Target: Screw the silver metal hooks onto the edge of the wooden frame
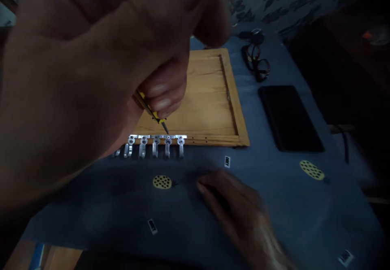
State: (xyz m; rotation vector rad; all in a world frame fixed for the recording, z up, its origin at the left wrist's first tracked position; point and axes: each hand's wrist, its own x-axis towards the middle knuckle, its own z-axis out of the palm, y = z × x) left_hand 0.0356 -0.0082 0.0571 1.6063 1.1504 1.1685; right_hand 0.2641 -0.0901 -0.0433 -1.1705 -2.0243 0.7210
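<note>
My left hand (pixel 85 75) is very close to the camera and fills the upper left of the view. It grips a small yellow and black screwdriver (pixel 154 113), whose tip rests at a screw hole of a metal hook rack (pixel 155 142). The rack lies along the near edge of a wooden board (pixel 210 99) with a raised frame. My right hand (pixel 243 217) lies blurred on the blue cloth (pixel 274 197) below the board, palm down, fingers pointing left. It holds nothing that I can see.
A black phone (pixel 289 117) lies right of the board. A tangled cable (pixel 256 60) sits beyond it. Small white tags (pixel 227 161) and yellow dotted prints (pixel 162 181) mark the cloth. The table's near left edge (pixel 45 255) shows bare wood.
</note>
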